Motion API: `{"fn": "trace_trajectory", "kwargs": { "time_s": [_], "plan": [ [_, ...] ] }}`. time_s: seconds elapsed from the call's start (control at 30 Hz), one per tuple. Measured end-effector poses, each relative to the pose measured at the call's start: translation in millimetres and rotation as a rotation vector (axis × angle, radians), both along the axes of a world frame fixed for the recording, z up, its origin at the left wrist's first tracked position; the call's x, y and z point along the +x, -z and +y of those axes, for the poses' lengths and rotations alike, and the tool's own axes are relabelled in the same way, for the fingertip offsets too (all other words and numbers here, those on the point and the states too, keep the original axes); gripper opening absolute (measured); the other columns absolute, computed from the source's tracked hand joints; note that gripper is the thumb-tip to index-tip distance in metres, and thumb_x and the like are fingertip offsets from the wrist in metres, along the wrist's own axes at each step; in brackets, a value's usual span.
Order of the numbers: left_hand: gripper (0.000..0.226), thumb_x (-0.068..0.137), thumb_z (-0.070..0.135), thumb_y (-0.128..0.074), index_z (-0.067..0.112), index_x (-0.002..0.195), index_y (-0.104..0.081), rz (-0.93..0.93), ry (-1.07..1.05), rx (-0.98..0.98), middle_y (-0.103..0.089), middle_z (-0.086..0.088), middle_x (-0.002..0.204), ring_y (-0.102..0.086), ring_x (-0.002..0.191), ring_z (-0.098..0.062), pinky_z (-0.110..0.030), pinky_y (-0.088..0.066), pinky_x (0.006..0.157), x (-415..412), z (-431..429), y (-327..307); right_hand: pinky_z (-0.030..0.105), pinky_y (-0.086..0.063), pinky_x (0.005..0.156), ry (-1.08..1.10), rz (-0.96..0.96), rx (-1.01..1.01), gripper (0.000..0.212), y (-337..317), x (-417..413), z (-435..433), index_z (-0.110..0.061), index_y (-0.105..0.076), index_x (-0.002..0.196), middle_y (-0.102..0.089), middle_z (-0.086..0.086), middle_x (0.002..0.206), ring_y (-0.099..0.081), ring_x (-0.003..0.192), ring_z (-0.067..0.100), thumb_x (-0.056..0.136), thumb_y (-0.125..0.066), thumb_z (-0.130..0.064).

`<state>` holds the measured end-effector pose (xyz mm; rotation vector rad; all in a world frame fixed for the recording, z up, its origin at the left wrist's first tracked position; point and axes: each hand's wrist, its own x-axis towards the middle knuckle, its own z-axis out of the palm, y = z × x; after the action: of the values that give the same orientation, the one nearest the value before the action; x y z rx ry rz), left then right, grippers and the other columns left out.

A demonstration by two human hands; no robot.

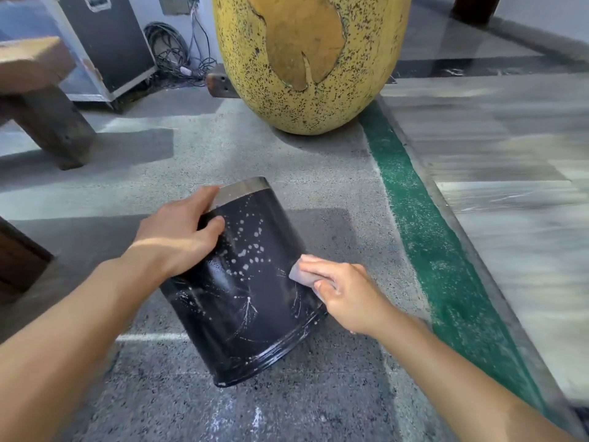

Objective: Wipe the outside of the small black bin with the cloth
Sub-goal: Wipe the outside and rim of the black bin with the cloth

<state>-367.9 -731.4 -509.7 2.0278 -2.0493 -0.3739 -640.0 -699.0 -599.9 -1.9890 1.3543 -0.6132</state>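
Small black bin (242, 282) sits mid-frame, tipped over w/ its silver-banded end away from the person and its ridged end nearest, over the speckled grey floor (318, 186); can't tell if it touches. White drops & streaks dot its upper side. Far left: wooden bench (41, 106), w/ a black case (108, 43) behind it. Left hand (178, 237) grips the bin's upper-left edge just below the silver band: thumb across the black side, other fingers wrapped round the edge, mostly hidden. Yellow speckled pot (306, 59) stands beyond the bin, apart from it. At the bin's lower-right edge a pinkish cloth (301, 275) lies against the black wall, held there by the right hand (344, 291), fingers curled over it. Green strip (424, 234) runs along the floor further right.
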Motion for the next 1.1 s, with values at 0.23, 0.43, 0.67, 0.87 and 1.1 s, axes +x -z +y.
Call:
{"fn": "trace_trajectory", "kwargs": {
  "time_s": [0.23,0.43,0.67,0.87,1.1],
  "plan": [
    [0.069,0.092,0.058,-0.034,0.037,0.155,-0.018,-0.152,0.138,-0.035,-0.013,0.011,0.165,-0.023,0.148,-0.032,-0.057,-0.023,0.117,-47.1,-15.7,-2.9,0.018,-0.018,0.117,-0.167,0.211,0.211,0.032,25.3,-56.5,59.0,-0.013,-0.059,0.125,-0.049,-0.028,0.138,-0.023,0.128,-0.027,0.099,-0.045,-0.002],
    [0.068,0.092,0.056,-0.037,0.034,0.155,-0.025,-0.006,0.174,-0.139,-0.02,0.003,0.164,-0.009,0.153,-0.021,-0.047,-0.008,0.123,-40.2,-3.0,1.5,0.022,-0.027,0.113,0.12,0.123,0.079,0.045,-12.6,-71.1,43.5,-0.031,-0.051,0.14,-0.041,-0.025,0.143,-0.042,0.136,0.004,0.098,-0.052,-0.013],
    [0.066,0.088,0.06,-0.029,0.049,0.152,-0.02,-0.056,0.145,-0.153,-0.02,0.02,0.161,-0.009,0.151,-0.032,-0.062,-0.006,0.116,-37.6,15.4,8.4,0.03,-0.022,0.115,0.186,0.094,-0.235,0.046,-83.6,-8.4,-26.0,-0.029,-0.052,0.139,-0.041,-0.008,0.153,-0.041,0.14,0.019,0.097,-0.049,-0.009],
    [0.066,0.086,0.059,-0.031,0.047,0.151,-0.025,-0.029,0.122,-0.136,-0.024,0.021,0.16,-0.013,0.15,-0.032,-0.064,-0.008,0.116,-37.4,7.2,2.9,-0.002,-0.005,0.104,0.132,0.093,-0.302,0.055,-69.7,25.6,-25.2,-0.023,-0.055,0.138,-0.046,-0.002,0.151,-0.037,0.142,0.011,0.091,-0.047,0.004],
    [0.068,0.085,0.063,-0.029,0.049,0.151,-0.022,-0.053,0.031,-0.109,-0.021,0.021,0.161,-0.014,0.149,-0.03,-0.059,-0.008,0.116,-30.2,0.9,10.5,0.013,-0.021,0.116,-0.055,0.153,-0.205,0.041,-8.4,11.4,49.7,-0.015,-0.066,0.112,-0.055,-0.01,0.138,-0.039,0.137,0.003,0.088,-0.047,0.012]
  ]
}}
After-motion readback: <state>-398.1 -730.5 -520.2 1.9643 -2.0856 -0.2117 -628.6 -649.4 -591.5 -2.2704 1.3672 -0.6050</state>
